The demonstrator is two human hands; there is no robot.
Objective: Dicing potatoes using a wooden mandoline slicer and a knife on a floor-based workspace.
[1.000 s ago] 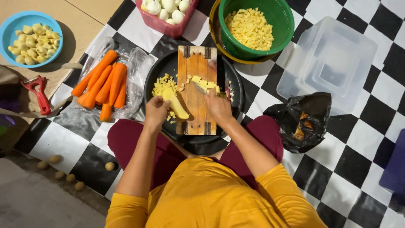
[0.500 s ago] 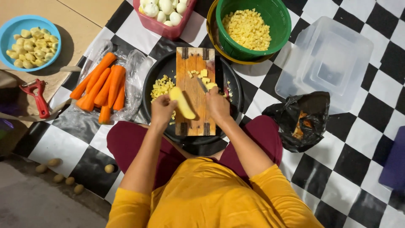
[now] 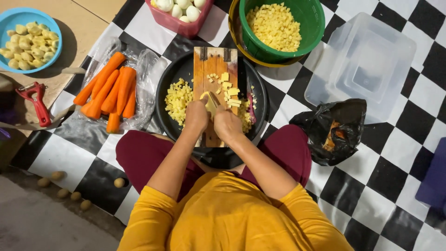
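Note:
A wooden cutting board (image 3: 216, 60) lies across a black pan (image 3: 166, 86) in front of my lap. My left hand (image 3: 196, 115) presses a peeled yellow potato piece (image 3: 205, 96) onto the board. Right beside it, my right hand (image 3: 227, 124) grips a knife (image 3: 214, 100) whose blade rests at the potato. Small yellow sticks and cubes (image 3: 228, 89) lie on the board beyond the blade. A pile of diced potato (image 3: 178, 98) sits in the pan left of the board, with more to the right.
A green bowl (image 3: 316, 23) of diced potato stands behind the pan, a pink basket (image 3: 179, 27) to its left. Carrots (image 3: 111, 90) on plastic, a red peeler (image 3: 35, 100) and a blue bowl (image 3: 55, 28) lie left. A clear tub (image 3: 367, 60) and black bag (image 3: 332, 130) sit right.
My left hand has brought the potato from the board's left side to its middle. My right hand has closed in next to it with the knife against the potato.

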